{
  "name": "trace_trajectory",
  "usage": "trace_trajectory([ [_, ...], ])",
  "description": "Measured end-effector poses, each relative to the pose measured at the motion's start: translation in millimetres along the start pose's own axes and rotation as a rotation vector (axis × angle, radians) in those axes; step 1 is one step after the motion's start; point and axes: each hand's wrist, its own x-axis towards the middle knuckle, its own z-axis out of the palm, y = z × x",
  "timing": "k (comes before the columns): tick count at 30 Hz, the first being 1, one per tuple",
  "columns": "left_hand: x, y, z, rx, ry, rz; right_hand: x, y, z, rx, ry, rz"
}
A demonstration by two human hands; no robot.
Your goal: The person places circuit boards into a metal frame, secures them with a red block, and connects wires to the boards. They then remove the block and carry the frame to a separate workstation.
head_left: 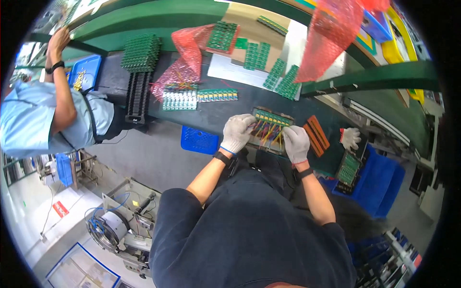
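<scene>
While boards [272,117] look green, wires [269,133] splay; many yellow.

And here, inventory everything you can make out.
wired assembly: 1, green and yellow, between hands
board stack: 1, green, bench's back left
rack: 1, black, beside stack
bubble wrap: 2, red, bench back, upper right
loose panels: several, green, bench back
component boards: at least 2, mixed, bench's left
slotted piece: 1, orange, beside right hand
spare glove: 1, whitish, bench's right
framed board: 1, green, lower right
bins: several, blue and yellow, both sides
machine: 1, grey, lower left
co-worker: 1, blue shirt, left
left hand: 1, whitish glove, assembly's left
right hand: 1, whitish glove, assembly's right
</scene>
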Motion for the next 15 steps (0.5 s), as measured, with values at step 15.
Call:
trace_trajectory([
  [15,-76,-48,-63,-0.424,0.639,-0.380,125,-107,35,0.224,-0.099,-0.418],
])
